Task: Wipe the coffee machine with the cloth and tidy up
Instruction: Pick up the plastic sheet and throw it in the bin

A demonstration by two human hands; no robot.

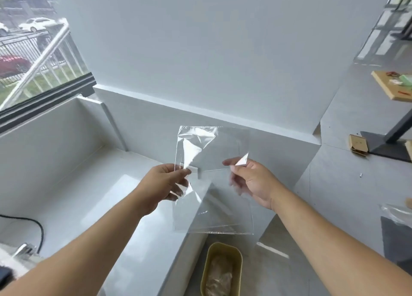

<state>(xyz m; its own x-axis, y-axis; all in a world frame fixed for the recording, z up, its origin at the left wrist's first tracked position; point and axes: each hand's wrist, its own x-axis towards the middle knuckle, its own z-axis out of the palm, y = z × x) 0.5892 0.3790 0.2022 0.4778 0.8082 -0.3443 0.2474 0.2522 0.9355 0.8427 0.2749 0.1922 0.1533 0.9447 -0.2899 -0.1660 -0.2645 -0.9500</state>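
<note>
We find both hands raised before the wall, holding a clear bag (211, 206) between them. The left hand (163, 182) pinches its left edge; the right hand (252, 182) pinches a flap at its right edge. The bag hangs above a yellow bin (223, 244) on the floor, which holds something crumpled. Neither coffee machine nor cloth is in view, so we cannot confirm any wiping. We judge this a tidying step, with disposal of the bag outstanding.
</note>
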